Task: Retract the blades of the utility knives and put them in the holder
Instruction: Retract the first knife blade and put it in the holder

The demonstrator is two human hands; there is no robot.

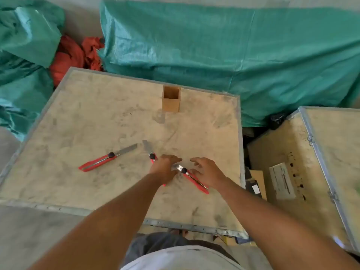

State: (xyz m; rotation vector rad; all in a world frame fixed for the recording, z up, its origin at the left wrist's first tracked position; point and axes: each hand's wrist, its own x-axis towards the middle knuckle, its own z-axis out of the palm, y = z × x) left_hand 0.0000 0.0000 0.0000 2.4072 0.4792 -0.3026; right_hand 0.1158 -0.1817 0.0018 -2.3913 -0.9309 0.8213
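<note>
Both hands, left [165, 168] and right [208, 172], fingers spread, are closing on 1 of 3 knives [192, 179], well short of the holder [171, 98]; light, stiff, sharp: grip the red handle.

Bare tabletop [109, 117] between knives [109, 157] and holder [171, 106].

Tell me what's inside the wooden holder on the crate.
The wooden holder shows only bare inner walls, with no knife in it; its bottom is hidden by the front wall. All three utility knives lie on the crate top.
</note>
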